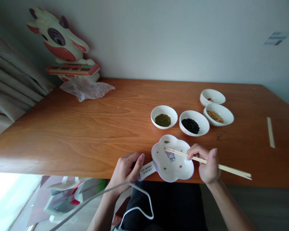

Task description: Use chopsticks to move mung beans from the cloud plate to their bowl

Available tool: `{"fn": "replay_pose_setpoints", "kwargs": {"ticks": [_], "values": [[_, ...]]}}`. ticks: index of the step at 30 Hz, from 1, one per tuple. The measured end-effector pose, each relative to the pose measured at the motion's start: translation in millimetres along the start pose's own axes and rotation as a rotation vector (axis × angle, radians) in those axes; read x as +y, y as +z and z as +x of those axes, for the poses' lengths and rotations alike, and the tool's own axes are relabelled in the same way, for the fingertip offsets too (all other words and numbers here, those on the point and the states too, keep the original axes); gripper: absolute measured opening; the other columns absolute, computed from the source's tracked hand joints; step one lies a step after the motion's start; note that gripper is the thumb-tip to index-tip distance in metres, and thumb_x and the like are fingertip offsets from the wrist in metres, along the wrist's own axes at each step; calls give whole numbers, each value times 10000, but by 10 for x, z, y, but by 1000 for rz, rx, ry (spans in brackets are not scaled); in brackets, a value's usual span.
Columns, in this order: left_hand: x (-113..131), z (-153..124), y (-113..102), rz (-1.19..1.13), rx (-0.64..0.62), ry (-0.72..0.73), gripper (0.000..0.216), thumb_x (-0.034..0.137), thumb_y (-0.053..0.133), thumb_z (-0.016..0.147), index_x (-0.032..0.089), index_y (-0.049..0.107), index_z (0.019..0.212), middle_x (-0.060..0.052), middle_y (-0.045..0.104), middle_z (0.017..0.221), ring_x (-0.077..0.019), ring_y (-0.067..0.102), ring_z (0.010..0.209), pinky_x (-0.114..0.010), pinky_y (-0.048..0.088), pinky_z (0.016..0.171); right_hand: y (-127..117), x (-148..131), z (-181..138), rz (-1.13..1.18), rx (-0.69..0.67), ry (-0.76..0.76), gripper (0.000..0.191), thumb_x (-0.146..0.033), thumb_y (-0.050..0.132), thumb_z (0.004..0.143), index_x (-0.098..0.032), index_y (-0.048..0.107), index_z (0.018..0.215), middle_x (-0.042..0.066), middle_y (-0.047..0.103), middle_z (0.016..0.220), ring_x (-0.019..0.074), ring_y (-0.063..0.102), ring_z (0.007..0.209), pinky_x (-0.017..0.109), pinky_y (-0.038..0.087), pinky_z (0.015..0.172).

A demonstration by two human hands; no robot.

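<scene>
My right hand (206, 163) is closed round a pair of wooden chopsticks (231, 168), whose tips reach over a white flower-shaped plate (180, 170) with a cartoon print. A few green beans (167, 141) lie at the plate's far rim. My left hand (126, 168) rests at the table edge, fingers curled on the plate's labelled handle (147, 170). Behind the plate stand three white bowls: green beans (163, 120), black beans (190, 125) and pale beans (215, 116). A fourth bowl (212, 96) holds something red.
The wooden table (86, 128) runs along a white wall. A cow-shaped toy (65, 48) and a crumpled clear plastic bag (86, 89) sit at the back left. A paper chopstick sleeve (270, 132) lies at the right. A white cable (135, 192) crosses my lap.
</scene>
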State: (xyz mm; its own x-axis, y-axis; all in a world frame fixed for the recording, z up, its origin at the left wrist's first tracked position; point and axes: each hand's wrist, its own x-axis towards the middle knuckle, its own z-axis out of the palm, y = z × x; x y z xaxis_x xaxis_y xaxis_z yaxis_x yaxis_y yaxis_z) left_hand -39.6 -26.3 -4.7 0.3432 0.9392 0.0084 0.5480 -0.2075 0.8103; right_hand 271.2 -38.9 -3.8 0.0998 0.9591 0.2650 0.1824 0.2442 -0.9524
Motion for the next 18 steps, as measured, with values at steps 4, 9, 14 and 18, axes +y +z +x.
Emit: {"fn": "replay_pose_setpoints", "kwargs": {"ticks": [4, 9, 14, 18], "values": [[8, 2, -1, -1, -12, -5, 480, 426, 434, 1123, 196, 418, 703, 32, 466, 639, -107, 426, 585, -265, 327, 608, 2, -9, 7, 26, 10, 18, 855, -738, 141, 1055, -238, 708, 656, 62, 623, 650, 239, 575, 668, 391, 406, 665], [0, -2, 4, -14, -8, -2, 476, 420, 440, 1123, 193, 411, 705, 36, 459, 641, -102, 419, 587, -259, 326, 607, -12, -27, 6, 42, -36, 35, 852, -798, 151, 1020, -236, 700, 692, 59, 619, 670, 233, 563, 663, 384, 387, 640], [-8, 0, 3, -18, -2, 4, 472, 410, 452, 1120, 192, 405, 704, 38, 453, 643, -100, 417, 587, -258, 317, 601, -1, -39, 14, 43, -67, 39, 846, -800, 144, 1020, -234, 688, 705, 51, 613, 678, 222, 554, 652, 380, 377, 629], [-11, -1, 1, -20, -4, 3, 468, 405, 452, 1121, 192, 407, 707, 38, 454, 645, -102, 415, 589, -259, 318, 604, 12, -30, 21, 28, -64, 8, 835, -770, 150, 1040, -228, 688, 702, 48, 615, 684, 215, 553, 655, 380, 376, 636]]}}
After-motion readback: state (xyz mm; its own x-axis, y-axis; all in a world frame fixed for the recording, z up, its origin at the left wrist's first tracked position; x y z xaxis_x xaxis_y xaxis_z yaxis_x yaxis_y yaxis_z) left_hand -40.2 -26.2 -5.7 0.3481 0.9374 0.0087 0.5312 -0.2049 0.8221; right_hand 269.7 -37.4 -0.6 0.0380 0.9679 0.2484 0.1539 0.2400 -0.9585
